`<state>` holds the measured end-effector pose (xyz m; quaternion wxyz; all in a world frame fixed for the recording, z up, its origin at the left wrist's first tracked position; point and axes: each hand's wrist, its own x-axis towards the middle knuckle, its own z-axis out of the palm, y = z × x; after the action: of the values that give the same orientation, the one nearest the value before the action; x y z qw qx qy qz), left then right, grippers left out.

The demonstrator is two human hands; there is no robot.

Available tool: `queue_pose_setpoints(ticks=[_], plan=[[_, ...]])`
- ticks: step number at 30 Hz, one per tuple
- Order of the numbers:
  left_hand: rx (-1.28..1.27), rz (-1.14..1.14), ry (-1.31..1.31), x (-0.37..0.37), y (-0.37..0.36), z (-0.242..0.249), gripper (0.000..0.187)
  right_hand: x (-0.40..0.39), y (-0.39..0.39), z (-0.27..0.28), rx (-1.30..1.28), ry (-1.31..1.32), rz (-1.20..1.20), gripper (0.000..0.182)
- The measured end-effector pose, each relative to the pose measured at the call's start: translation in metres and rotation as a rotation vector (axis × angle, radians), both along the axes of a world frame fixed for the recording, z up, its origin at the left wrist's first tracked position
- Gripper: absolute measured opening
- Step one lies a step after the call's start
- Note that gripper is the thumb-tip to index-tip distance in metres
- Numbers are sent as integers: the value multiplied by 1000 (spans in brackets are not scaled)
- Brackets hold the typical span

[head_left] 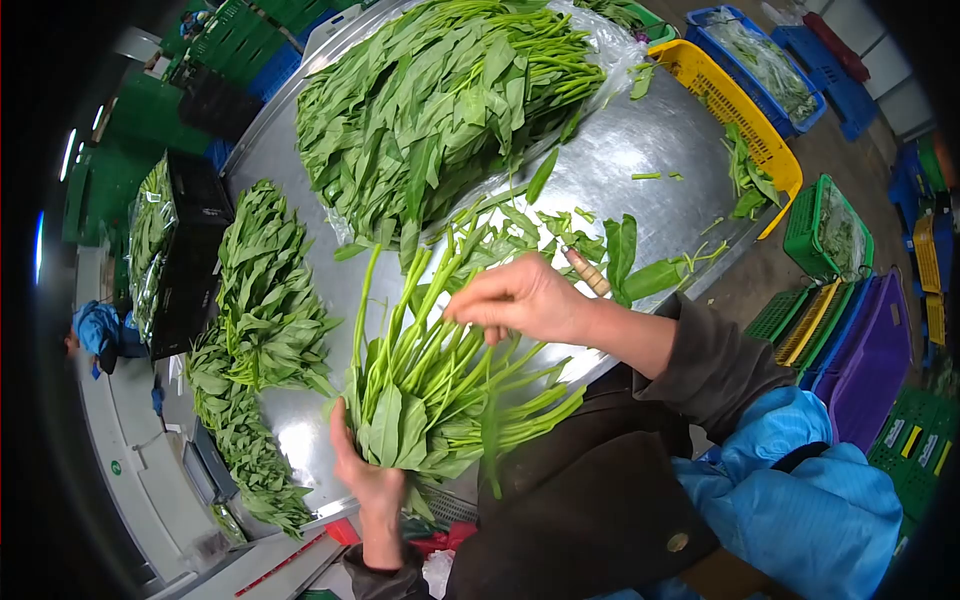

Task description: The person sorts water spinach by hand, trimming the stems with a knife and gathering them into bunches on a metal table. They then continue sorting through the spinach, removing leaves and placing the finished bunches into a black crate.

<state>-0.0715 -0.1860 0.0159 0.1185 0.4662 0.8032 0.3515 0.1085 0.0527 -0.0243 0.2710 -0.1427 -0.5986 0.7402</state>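
Observation:
My left hand (368, 485) is wrapped around the leafy part of a loose bunch of water spinach (400, 425), whose pale stems fan out up and to the right. Over those stems, my right hand (525, 300) is closed in a pinch, thumb against fingers; what lies between the fingertips is hidden. Just beyond the right hand, a knife with a wooden handle (588, 272) rests on the metal table (640, 130) among loose leaves (622, 250). A narrow leaf (490, 440) hangs blurred in front of the bunch.
A large heap of water spinach (420, 120) covers the table's far side. Sorted bunches (262, 290) lie along the left edge. A yellow crate (735, 115) stands at the right with leaves at its rim. Stacked crates (865, 360) and a black box of greens (185, 250) flank the table.

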Motion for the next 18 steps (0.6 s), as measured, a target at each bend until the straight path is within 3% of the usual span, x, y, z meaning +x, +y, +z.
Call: queue_pose_setpoints(ticks=[3, 5, 9, 11, 15, 18], plan=[[5, 21, -95, 1, 0, -1, 87, 0, 7, 1, -211, -60, -178, 16], [23, 57, -126, -2, -4, -4, 84, 7, 32, -4, -344, -21, -354, 28], [20, 96, -166, -3, -7, -2, 81, 19, 45, 12, -261, -316, -335, 43], [14, 106, -164, -4, -6, -4, 82, 13, 20, 42, 286, -782, 31, 38], [29, 66, -93, -2, -2, -3, 82, -11, 5, -9, 530, -591, -42, 30], [34, 94, -152, -4, -5, 0, 82, -2, 39, -25, 709, -677, -377, 19]])
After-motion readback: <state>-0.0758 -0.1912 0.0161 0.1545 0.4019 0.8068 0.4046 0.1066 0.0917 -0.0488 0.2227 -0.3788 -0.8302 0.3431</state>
